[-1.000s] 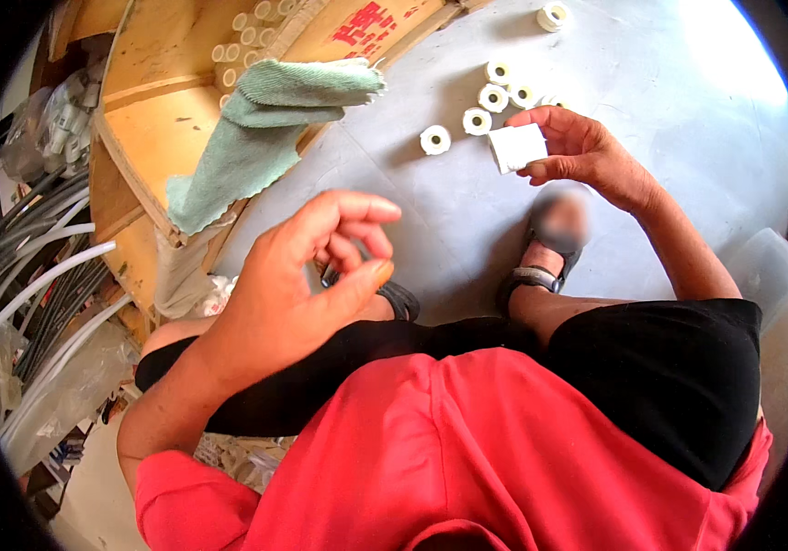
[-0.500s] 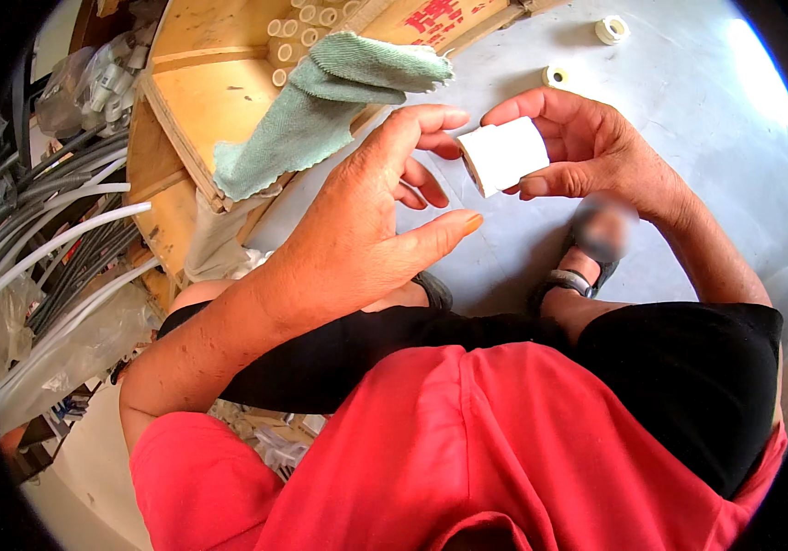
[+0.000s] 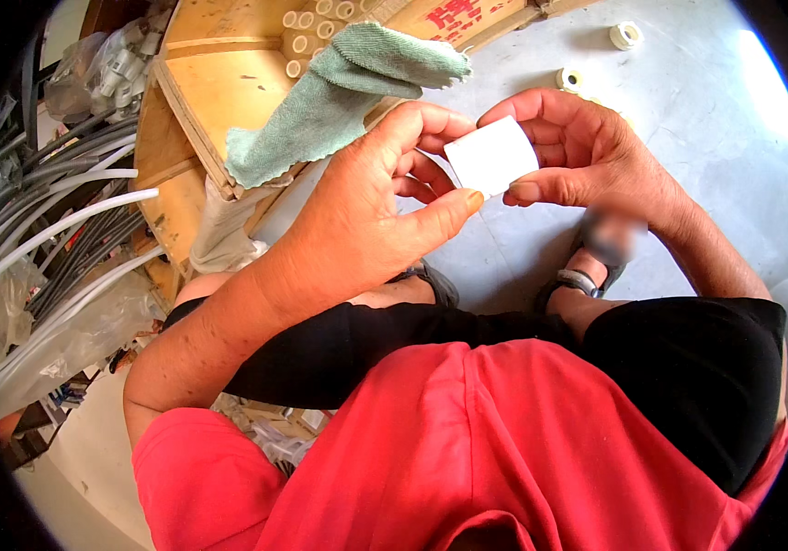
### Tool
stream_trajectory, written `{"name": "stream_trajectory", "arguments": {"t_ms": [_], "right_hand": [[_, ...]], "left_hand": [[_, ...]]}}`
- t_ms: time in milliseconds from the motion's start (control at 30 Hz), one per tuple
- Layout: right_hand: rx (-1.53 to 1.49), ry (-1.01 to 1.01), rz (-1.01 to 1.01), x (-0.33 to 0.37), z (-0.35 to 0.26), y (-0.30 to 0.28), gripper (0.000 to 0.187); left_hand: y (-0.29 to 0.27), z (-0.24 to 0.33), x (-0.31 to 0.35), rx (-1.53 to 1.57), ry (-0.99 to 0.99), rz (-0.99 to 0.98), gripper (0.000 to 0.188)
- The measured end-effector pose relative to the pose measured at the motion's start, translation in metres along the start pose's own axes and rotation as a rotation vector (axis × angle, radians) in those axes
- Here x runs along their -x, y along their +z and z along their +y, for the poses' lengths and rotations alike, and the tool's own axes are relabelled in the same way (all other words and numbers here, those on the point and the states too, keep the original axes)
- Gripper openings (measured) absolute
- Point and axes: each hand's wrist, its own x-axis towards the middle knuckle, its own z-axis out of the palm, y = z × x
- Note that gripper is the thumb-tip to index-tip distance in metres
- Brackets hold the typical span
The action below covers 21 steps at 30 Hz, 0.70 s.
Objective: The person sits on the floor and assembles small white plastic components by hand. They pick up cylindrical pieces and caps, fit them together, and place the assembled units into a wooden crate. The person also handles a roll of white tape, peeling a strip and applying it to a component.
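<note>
A short white cylindrical pipe fitting (image 3: 491, 158) is held up in front of me between both hands. My right hand (image 3: 587, 151) grips its right end, with the index finger over the top and the thumb below. Closed around its left end is my left hand (image 3: 403, 170), thumb at the lower edge and fingers curled behind it. The far side of the fitting and some fingertips are hidden.
A green cloth (image 3: 320, 110) drapes over the edge of a wooden box (image 3: 229, 87) holding several white tubular fittings (image 3: 302, 41). Two ring-shaped fittings, one farther off (image 3: 625, 36) and one nearer (image 3: 569, 80), lie on the grey floor. Bundled hoses (image 3: 54, 220) crowd the left.
My left hand has moved in from beside the fitting and closed on its left end. The fitting has shifted slightly left and turned a little.
</note>
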Motion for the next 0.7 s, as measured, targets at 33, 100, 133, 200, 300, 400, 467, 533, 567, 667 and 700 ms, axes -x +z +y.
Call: {"name": "stream_trajectory", "arguments": {"t_ms": [33,100,133,200,300,400,467,533,567,667,700], "right_hand": [[0.010,-0.006,0.002,-0.0001,0.0006,-0.0002,0.047],[0.029,-0.019,0.004,-0.0004,0.0024,-0.0006,0.046],[0.033,-0.025,-0.002,-0.0006,0.0031,-0.0011,0.046],[0.040,-0.037,-0.014,-0.0005,0.0047,-0.0027,0.046],[0.053,-0.030,-0.023,0.0003,0.0072,-0.0061,0.045],[0.030,-0.015,0.005,-0.0010,0.0048,-0.0040,0.045],[0.063,-0.002,-0.006,-0.0021,0.0033,-0.0055,0.046],[0.079,0.002,-0.006,-0.0019,0.0038,-0.0068,0.046],[0.079,0.000,-0.004,-0.0018,0.0045,-0.0067,0.046],[0.065,-0.021,-0.011,-0.0016,0.0069,-0.0076,0.048],[0.058,-0.030,-0.019,-0.0019,0.0078,-0.0080,0.048]], "left_hand": [[-0.0005,-0.0018,-0.0008,0.028,-0.011,-0.005,0.042],[-0.0019,-0.0062,-0.0022,0.079,-0.033,-0.021,0.043],[-0.0023,-0.0075,-0.0027,0.105,-0.045,-0.028,0.043],[-0.0021,-0.0087,-0.0033,0.134,-0.057,-0.038,0.043],[-0.0028,-0.0054,-0.0045,0.178,-0.137,-0.054,0.042],[-0.0049,-0.0004,-0.0054,0.182,-0.210,-0.067,0.040],[-0.0065,0.0004,-0.0052,0.186,-0.237,-0.075,0.040],[-0.0071,0.0000,-0.0068,0.204,-0.256,-0.089,0.039],[-0.0070,-0.0002,-0.0067,0.242,-0.274,-0.087,0.039],[-0.0063,-0.0003,-0.0066,0.336,-0.309,-0.089,0.039],[-0.0067,-0.0014,-0.0066,0.356,-0.310,-0.094,0.039]]}}
